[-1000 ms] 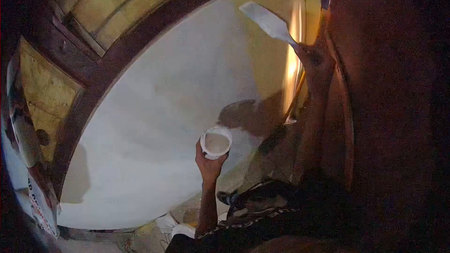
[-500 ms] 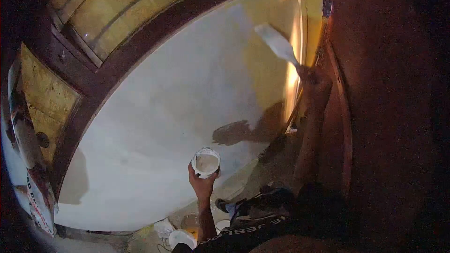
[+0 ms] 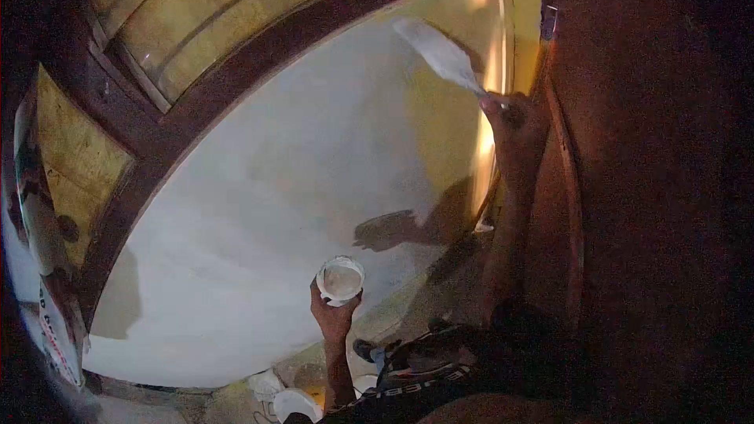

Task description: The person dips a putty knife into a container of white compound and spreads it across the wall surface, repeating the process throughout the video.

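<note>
My left hand (image 3: 334,320) grips a small white tub (image 3: 341,279) from below, fingers wrapped around its sides. Inside the tub is pale, off-white paint. Higher up on the right, my right hand (image 3: 514,110) is closed around the handle of a paintbrush (image 3: 436,51). The brush's broad white head points up and left over the wall (image 3: 298,149), close to its upper edge; whether it touches cannot be made out. White coating covers most of that wall, while a strip toward the right is still yellowish. My right hand's shadow falls on the wall above the tub.
A dark brown frame (image 3: 228,82) borders the wall above and to the left, with yellowish panes beyond it. White buckets (image 3: 297,404) stand on the floor below my left arm. A dark reddish surface (image 3: 628,149) rises on the right. Printed sheeting (image 3: 55,306) hangs at far left.
The paintbrush in my right hand has moved up and left along the wall. My left hand and the tub have shifted slightly down and left in view.
</note>
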Action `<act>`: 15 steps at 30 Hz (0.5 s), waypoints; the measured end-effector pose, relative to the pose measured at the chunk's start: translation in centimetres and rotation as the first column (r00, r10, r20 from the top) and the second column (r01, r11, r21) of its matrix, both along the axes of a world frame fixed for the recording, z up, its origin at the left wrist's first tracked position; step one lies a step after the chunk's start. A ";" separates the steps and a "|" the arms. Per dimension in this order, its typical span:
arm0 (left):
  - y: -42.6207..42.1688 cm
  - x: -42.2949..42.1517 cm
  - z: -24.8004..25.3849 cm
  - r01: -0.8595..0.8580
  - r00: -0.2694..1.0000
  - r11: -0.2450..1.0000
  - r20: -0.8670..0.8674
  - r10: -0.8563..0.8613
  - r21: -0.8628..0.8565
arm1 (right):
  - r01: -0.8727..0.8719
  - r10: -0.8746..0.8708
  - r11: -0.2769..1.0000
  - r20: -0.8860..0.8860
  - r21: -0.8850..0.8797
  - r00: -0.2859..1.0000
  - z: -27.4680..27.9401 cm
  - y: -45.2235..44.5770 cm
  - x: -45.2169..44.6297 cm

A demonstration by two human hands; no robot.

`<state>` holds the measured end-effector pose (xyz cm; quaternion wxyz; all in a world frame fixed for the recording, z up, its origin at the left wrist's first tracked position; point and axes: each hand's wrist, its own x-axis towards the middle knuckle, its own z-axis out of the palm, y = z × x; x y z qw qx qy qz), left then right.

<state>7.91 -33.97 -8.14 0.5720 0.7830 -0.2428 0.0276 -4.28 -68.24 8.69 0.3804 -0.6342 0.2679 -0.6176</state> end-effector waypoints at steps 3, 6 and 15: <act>0.0 0.1 -0.1 -0.036 0.999 0.998 -0.007 0.037 0.041 | 0.000 0.000 0.994 0.007 -0.113 1.000 0.9 -0.2 1.8; 0.3 0.6 -0.7 -0.021 0.999 0.998 0.048 0.018 0.054 | 0.064 -0.074 0.996 -0.153 -0.068 0.985 -1.3 -0.7 2.6; 0.1 0.4 -0.8 -0.003 0.999 1.000 0.034 0.003 -0.011 | 0.179 -0.210 0.937 -0.075 -0.299 0.975 -0.8 -3.4 3.8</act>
